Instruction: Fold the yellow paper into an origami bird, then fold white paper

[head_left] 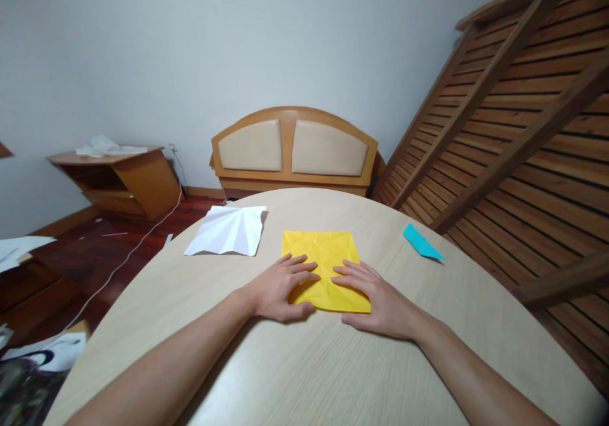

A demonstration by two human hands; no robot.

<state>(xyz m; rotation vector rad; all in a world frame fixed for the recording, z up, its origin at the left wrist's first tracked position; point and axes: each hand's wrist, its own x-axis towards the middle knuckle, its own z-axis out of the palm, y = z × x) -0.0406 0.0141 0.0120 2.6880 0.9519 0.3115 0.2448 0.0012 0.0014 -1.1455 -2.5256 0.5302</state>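
Two hands: both flat on the yellow sheet [326, 267], palms down, pinning its near half to the desk [295, 362] so it can't slide around.

Left hand [281, 289]: fingers [304, 266] stretched out and a bit spread, tips pointing inward over the sheet's left edge, thumb tucked along the near corner. Nothing gripped, just pressing.

Right hand [380, 299]: same deal mirrored, fingers [349, 272] straight and loose, tips nearly meeting the left ones at the middle. Also not holding anything, only weight on paper.

Yellow sheet: square-ish, crinkled with old crease lines, lying flat in the middle of the desk right in front of the person. Looks like the hands sit there to smooth it or hold a fold down, that's my guess from the pose.

White paper [228, 232]: fan-pleated piece, off to the left and further back, apart from the sheet, out of the hands' way.

Blue piece [421, 242]: small folded bit, well off to the right near the desk edge.

Behind: headboard [294, 150] against the wall, slatted frame [514, 115] leaning on the right, small shelf [118, 178] at left.
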